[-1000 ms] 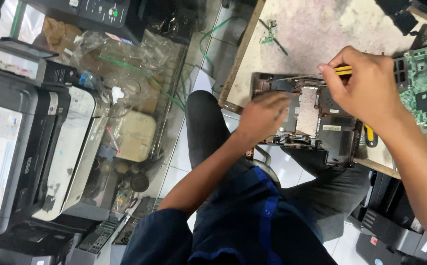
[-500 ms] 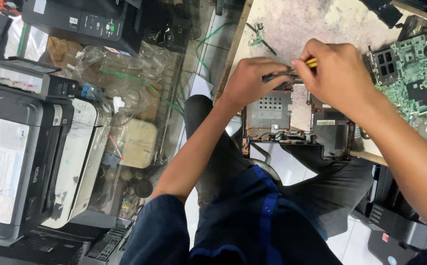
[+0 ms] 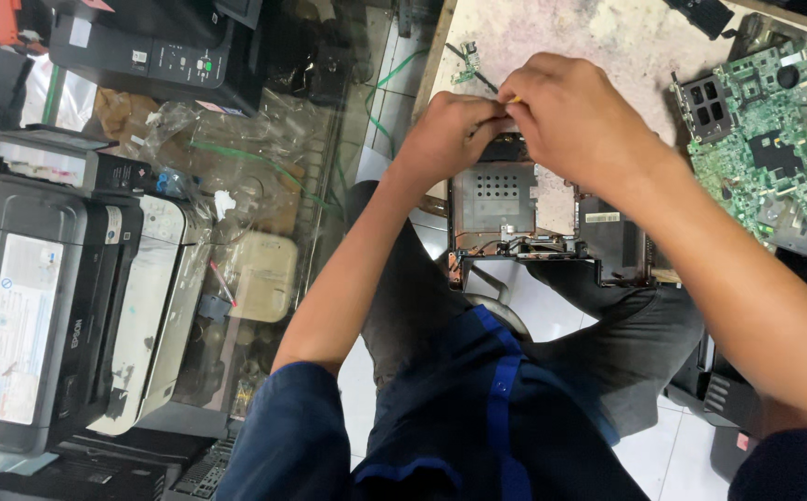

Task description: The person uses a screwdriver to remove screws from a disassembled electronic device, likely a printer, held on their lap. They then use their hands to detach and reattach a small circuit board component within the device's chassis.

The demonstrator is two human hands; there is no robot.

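- At the near edge of the desk [image 3: 561, 37], a stripped laptop base [image 3: 533, 218] lies partly overhanging the person's lap, its perforated metal plate and bare frame exposed.
- Judging by how it lies, disassembly looks well advanced: the green motherboard [image 3: 761, 139] is already out and rests on the desk to the right, apart from the base, while the inner plate and some wiring along the base's near edge remain in place.
- Both hands meet over the far edge of the base. The right hand [image 3: 575, 116] has its grip closed around a tool, seemingly a screwdriver, of which only a sliver of yellow handle [image 3: 516, 98] shows.
- The left hand [image 3: 450, 130] is curled, fingers pressed down at the same spot; whether it pinches something small or only steadies the base I cannot tell.
- A small loose circuit piece [image 3: 468, 60] lies on the desk just beyond the hands.
- Farther left, on the floor, stand stacked printers [image 3: 70, 306] and crumpled clear plastic bags [image 3: 227, 148].
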